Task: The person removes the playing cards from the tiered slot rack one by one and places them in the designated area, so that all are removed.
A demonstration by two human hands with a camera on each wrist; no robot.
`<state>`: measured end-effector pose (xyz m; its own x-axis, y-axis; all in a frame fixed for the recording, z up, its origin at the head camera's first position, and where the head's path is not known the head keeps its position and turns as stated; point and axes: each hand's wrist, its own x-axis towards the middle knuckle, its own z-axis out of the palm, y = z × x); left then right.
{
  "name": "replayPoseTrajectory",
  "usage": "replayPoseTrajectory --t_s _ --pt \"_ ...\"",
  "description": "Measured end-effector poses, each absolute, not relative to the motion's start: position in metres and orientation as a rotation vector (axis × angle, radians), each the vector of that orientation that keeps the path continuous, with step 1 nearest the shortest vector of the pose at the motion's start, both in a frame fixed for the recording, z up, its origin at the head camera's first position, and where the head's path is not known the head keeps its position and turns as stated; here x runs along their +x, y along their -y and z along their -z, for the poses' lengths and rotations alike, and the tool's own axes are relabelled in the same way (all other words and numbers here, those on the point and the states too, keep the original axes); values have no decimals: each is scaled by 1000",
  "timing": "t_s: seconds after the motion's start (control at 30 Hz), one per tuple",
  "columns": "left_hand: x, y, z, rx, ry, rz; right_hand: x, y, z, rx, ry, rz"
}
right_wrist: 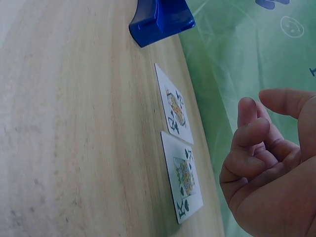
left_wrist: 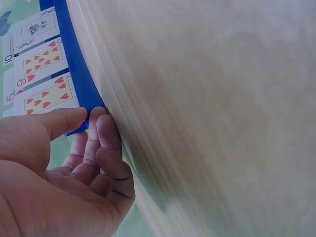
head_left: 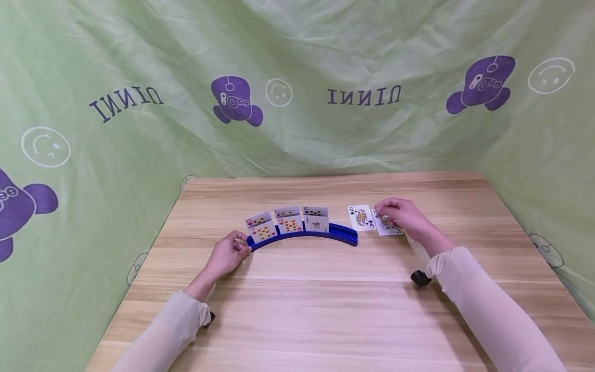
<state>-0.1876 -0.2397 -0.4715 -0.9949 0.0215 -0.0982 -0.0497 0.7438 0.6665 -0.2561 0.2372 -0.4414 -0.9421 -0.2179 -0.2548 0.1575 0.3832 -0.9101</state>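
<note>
A curved blue card holder (head_left: 344,233) stands on the table with playing cards upright in two rows. A nine of hearts (head_left: 290,225) and a joker (head_left: 316,224) are in its front row, beside another hearts card (head_left: 263,232). My left hand (head_left: 229,253) pinches the holder's left end between thumb and fingers. To the holder's right, a queen of clubs (right_wrist: 175,108) and a king of clubs (right_wrist: 183,175) lie face up, side by side. Over the king hovers my right hand (head_left: 404,217), fingers loosely curled, thumb apart from the fingertips, nothing between them.
The wooden table (head_left: 316,310) reaches back to a green printed cloth (head_left: 307,139), which hangs behind it and along both sides. Behind the front cards stands a back row, including a ten (head_left: 316,211). The holder's right end has a bare slot.
</note>
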Motion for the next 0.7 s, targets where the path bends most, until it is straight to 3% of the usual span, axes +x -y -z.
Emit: replayPoseTrajectory --t_s 0.7 --pt "-187 238 470 -38 -2828 -1091 -246 -217 436 -149 -2263 1664"
